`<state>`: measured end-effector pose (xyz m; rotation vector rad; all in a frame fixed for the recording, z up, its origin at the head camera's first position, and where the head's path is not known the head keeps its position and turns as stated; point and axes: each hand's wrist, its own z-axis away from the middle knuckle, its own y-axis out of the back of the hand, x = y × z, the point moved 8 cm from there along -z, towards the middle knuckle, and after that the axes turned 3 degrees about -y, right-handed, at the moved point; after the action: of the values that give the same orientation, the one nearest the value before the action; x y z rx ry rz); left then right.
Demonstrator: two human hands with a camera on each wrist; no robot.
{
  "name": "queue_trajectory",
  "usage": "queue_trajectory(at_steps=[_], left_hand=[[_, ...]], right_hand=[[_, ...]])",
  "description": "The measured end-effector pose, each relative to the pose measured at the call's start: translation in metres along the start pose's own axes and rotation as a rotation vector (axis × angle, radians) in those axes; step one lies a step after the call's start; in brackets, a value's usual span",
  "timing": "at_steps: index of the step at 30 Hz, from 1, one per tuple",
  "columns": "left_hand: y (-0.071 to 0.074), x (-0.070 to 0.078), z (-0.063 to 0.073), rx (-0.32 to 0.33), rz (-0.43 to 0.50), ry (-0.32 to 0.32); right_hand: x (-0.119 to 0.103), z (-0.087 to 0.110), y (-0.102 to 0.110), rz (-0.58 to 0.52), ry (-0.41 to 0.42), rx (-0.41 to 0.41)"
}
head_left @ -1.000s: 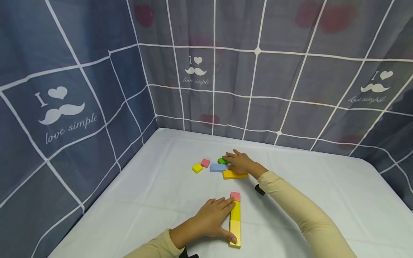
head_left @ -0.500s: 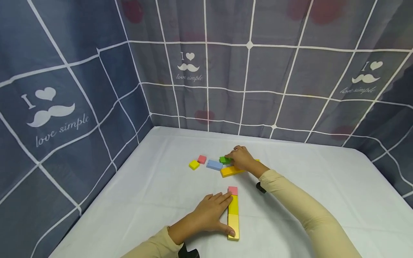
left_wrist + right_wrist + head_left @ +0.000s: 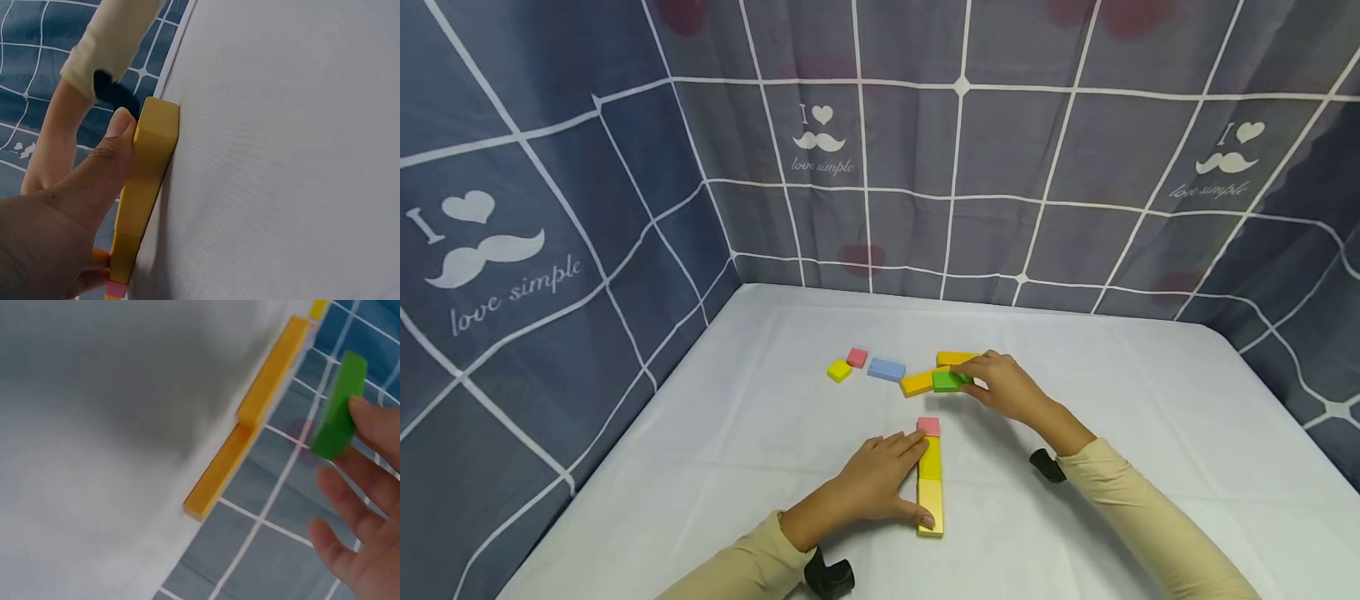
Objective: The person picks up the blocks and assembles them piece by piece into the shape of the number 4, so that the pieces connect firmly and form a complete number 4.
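Observation:
Between thumb and fingertips, my right hand (image 3: pixel 1009 388) pinches a green block (image 3: pixel 946 382). In the right wrist view that green block (image 3: pixel 342 406) appears lifted off the cloth, beside two orange blocks on the table. My left hand (image 3: pixel 874 485) lies along a straight row of blocks, fingers extended. Its thumb touches the pale yellow block (image 3: pixel 931 500) at the near end, and its fingertips reach the yellow block (image 3: pixel 929 460) and the pink block (image 3: pixel 928 426) at the far end. The left wrist view shows the thumb against the side of the pale yellow block (image 3: pixel 150 169).
Behind the row lie a front orange block (image 3: pixel 915 385), a rear orange block (image 3: pixel 951 358), a blue block (image 3: pixel 887 369), a small pink block (image 3: pixel 857 357) and a small yellow block (image 3: pixel 839 371). A white cloth (image 3: pixel 760 400) covers the table; checked curtains (image 3: pixel 910 150) enclose it.
My right hand has taken up the green block and carried it right and nearer, over the orange blocks. The front orange block has turned slightly. My left hand stays at the row.

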<state>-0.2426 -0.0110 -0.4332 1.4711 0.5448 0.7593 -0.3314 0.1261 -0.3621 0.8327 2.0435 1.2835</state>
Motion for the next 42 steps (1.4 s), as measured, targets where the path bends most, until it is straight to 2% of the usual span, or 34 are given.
queue_trajectory(at_steps=[4, 9, 20, 34, 42], left_hand=[[-0.002, -0.004, 0.001, -0.006, 0.011, 0.016], [-0.001, -0.007, 0.002, -0.016, 0.016, 0.031], [0.003, -0.006, 0.003, 0.006, 0.023, 0.019], [-0.002, -0.003, 0.000, -0.033, 0.050, 0.028], [0.000, -0.002, 0.000, -0.037, 0.053, 0.025]], right_hand=[[-0.011, 0.015, -0.008, -0.042, 0.003, -0.097], [-0.013, 0.029, -0.020, -0.048, -0.066, -0.188], [-0.018, 0.032, -0.021, -0.047, -0.084, -0.209], [-0.015, 0.038, -0.029, -0.048, -0.140, -0.255], [-0.013, 0.037, -0.028, -0.023, -0.144, -0.242]])
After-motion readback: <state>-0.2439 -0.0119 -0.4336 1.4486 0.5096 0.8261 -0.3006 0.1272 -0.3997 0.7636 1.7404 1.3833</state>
